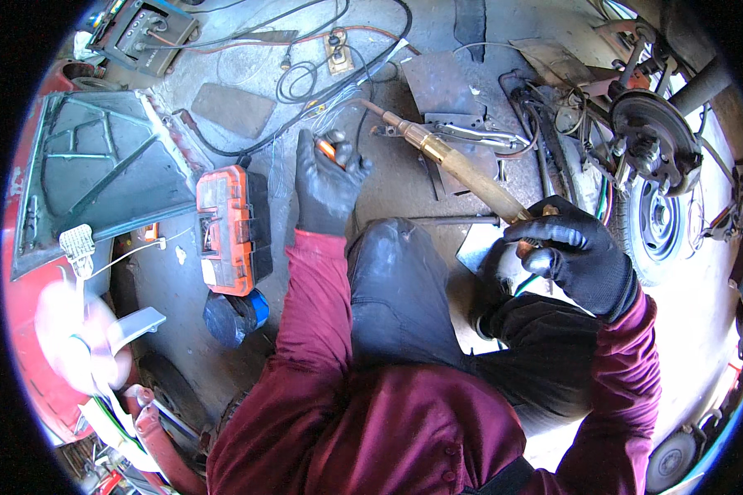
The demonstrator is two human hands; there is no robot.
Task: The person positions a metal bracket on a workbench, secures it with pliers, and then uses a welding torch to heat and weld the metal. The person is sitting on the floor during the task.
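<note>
Grey concrete floor (173, 289) below, and I'm readying, it seems, black-gloved left hand (328, 177) curled round a small orange cylinder (326, 149), black-gloved right hand (578, 252) gripping a long tan-and-brass torch-like tool (462, 169), slanting across ahead of me, next move wanting steadiness.

harsh glare whites out floor (693, 318) at right; fan (70, 330) blurred; edges bent
</note>
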